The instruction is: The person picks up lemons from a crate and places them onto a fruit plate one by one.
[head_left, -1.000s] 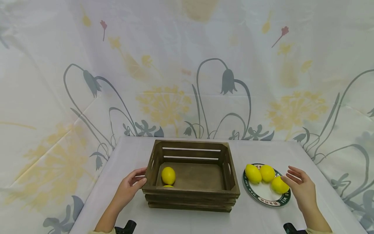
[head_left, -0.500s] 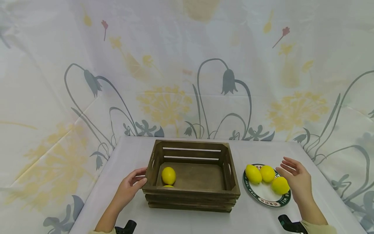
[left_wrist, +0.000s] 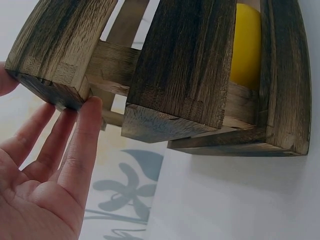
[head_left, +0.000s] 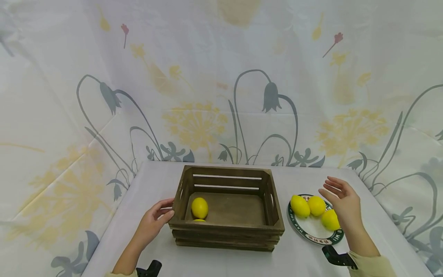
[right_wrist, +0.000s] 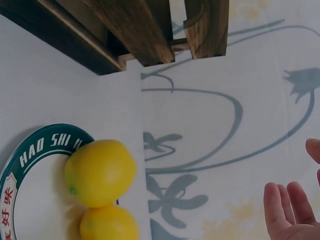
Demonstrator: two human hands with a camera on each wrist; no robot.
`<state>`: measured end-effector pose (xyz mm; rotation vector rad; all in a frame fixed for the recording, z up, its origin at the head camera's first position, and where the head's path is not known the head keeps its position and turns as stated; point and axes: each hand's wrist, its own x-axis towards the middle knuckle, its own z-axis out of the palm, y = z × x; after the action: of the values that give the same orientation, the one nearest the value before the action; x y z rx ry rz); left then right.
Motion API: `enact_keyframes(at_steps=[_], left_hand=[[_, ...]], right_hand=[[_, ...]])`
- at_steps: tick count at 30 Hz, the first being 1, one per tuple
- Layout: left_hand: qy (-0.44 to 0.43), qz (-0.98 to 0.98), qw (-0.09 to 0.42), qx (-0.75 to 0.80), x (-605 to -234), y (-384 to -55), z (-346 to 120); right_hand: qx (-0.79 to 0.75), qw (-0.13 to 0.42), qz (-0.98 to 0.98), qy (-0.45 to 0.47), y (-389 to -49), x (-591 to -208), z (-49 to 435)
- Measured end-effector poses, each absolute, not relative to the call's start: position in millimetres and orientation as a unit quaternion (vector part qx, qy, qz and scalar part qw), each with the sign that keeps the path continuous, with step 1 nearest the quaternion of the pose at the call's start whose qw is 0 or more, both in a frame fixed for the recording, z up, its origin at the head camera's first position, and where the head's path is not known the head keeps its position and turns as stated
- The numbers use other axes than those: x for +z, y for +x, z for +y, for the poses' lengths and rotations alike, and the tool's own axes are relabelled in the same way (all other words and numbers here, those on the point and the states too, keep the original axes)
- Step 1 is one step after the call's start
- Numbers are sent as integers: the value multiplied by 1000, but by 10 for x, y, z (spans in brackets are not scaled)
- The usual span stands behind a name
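A brown wooden slatted crate [head_left: 226,234] stands in the middle of the table. One yellow lemon [head_left: 199,208] lies inside it near the left end; a second one [head_left: 199,220] is mostly hidden behind the front wall. My left hand [head_left: 152,221] touches the crate's left end, fingers extended against the top slat in the left wrist view. To the right, a green-rimmed plate [head_left: 313,238] holds three lemons [head_left: 300,206]. My right hand [head_left: 346,202] hovers over the plate's right side with relaxed fingers and nothing in them, overlapping the rightmost lemon [head_left: 330,220] in the head view.
A white cloth covers the table [head_left: 225,265]. Behind and at both sides hangs a flower-printed curtain [head_left: 207,77]. Black wrist devices [head_left: 337,257] show at both wrists. The crate's right wall stands close to the plate.
My right hand has moved left and away from me, from beside the rightmost lemon to above the plate's right side. The left hand, crate and lemons stay where they were.
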<state>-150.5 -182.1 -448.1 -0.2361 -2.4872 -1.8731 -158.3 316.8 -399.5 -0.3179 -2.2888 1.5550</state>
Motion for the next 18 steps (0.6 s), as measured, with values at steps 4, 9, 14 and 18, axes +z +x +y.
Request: enact_keyframes(at_steps=[4,9,14,18], left_hand=[[-72,-798,7,-598,-4472,-1506,-1812],[-70,-800,7,-596,-4465,-1510,-1811],[-69,-801,9,-595,-4465,-1509,-1815],[-69,-800,9,-596,-4466,-1508,-1815]], right_hand=[[572,186,-794,-89,-1614,-3948,3103],[588,185,-785,-65,-1662,-3901,3021],[629,179,-756,-46,-1723,-3847,2938],[641,179,-746,-34,-1757,-3810,2868]])
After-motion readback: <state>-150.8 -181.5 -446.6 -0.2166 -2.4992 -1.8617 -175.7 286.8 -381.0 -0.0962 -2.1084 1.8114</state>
